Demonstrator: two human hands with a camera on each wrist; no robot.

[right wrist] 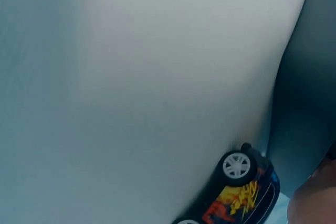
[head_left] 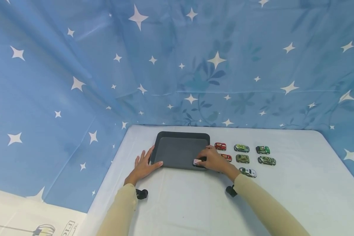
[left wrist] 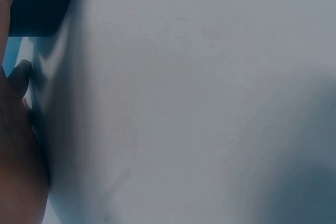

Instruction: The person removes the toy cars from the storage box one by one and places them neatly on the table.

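Note:
A dark grey rectangular tray (head_left: 180, 133) lies on the white table. My left hand (head_left: 143, 169) rests at its near left corner, fingers spread and the thumb along the near rim. Inside the near right corner, my right hand (head_left: 213, 159) pinches a small toy car (head_left: 197, 162) with a pale, patterned roof; the fingers cover part of it. Just outside the tray, a black toy car with orange and yellow graphics (right wrist: 233, 203) shows in the right wrist view, mostly hidden by the hand in the head view.
Several toy cars stand right of the tray: a red one (head_left: 220, 146), a green one (head_left: 263, 149), an olive one (head_left: 242, 159) and a white one (head_left: 247, 172) among them. A blue star-patterned curtain (head_left: 165, 82) hangs behind the table (head_left: 183, 203).

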